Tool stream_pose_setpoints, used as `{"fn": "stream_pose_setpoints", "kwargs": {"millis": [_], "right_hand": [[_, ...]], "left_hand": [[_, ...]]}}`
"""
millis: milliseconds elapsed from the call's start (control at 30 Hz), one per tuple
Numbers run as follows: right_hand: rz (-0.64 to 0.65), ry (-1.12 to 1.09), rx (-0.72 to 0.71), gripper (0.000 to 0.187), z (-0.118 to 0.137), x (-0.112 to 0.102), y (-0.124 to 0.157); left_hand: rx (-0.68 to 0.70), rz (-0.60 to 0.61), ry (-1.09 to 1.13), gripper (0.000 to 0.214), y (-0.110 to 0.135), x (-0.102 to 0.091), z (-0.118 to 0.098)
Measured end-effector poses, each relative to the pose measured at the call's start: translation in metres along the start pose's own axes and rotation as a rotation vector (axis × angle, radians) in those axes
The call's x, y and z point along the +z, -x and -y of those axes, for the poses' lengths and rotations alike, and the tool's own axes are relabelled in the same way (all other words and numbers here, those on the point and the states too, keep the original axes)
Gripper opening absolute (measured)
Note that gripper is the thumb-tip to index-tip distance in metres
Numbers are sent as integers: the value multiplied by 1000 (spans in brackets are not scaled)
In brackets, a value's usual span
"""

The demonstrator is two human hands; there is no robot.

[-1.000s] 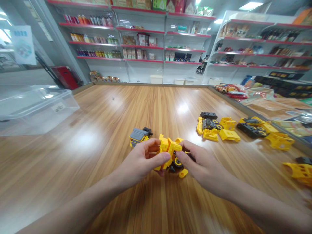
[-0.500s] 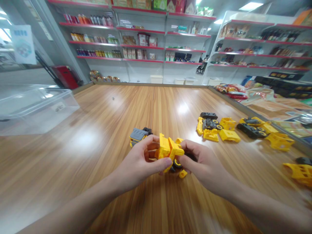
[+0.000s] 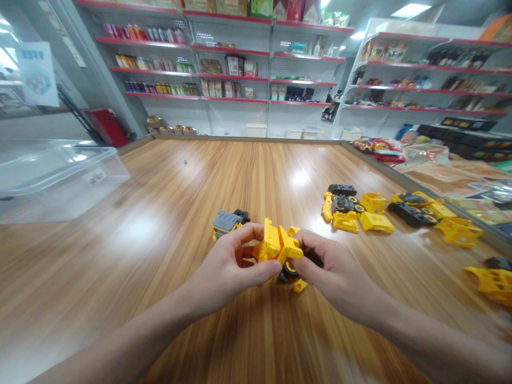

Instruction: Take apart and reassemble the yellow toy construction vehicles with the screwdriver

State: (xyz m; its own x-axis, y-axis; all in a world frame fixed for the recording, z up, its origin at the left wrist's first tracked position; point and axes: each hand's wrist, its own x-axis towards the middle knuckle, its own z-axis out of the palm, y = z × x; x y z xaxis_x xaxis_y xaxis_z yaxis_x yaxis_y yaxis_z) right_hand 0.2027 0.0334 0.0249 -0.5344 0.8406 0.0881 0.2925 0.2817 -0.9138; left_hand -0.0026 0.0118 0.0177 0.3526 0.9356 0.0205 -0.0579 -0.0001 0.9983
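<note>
Both my hands hold yellow plastic toy vehicle parts just above the table. My left hand is closed around their left side, thumb across the front. My right hand pinches the right end; what its fingertips grip is partly hidden. Beneath the parts a black wheel with a yellow hub shows, and a small yellow piece lies by my right thumb. Just behind my left hand stands a grey and yellow toy truck piece.
On the wooden table, yellow and black toy parts lie at the right, with more parts farther right and a yellow piece near the right edge. A clear plastic bin stands at left. Stocked shelves rise behind.
The yellow parts have shifted and turned very slightly between my hands. Both hands keep their grip, and the rest looks the same.
</note>
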Motion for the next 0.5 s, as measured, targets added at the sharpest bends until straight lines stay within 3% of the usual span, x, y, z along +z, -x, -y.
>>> {"fn": "stream_pose_setpoints", "kwargs": {"millis": [167, 367, 500], "right_hand": [[0, 32, -5, 10, 2, 2, 1], [-19, 129, -99, 26, 6, -4, 2], [-32, 82, -80, 21, 3, -3, 1]], "left_hand": [[-11, 15, 37, 36, 1, 1, 1], [-11, 34, 71, 34, 1, 2, 1], [1, 46, 74, 33, 0, 1, 1]]}}
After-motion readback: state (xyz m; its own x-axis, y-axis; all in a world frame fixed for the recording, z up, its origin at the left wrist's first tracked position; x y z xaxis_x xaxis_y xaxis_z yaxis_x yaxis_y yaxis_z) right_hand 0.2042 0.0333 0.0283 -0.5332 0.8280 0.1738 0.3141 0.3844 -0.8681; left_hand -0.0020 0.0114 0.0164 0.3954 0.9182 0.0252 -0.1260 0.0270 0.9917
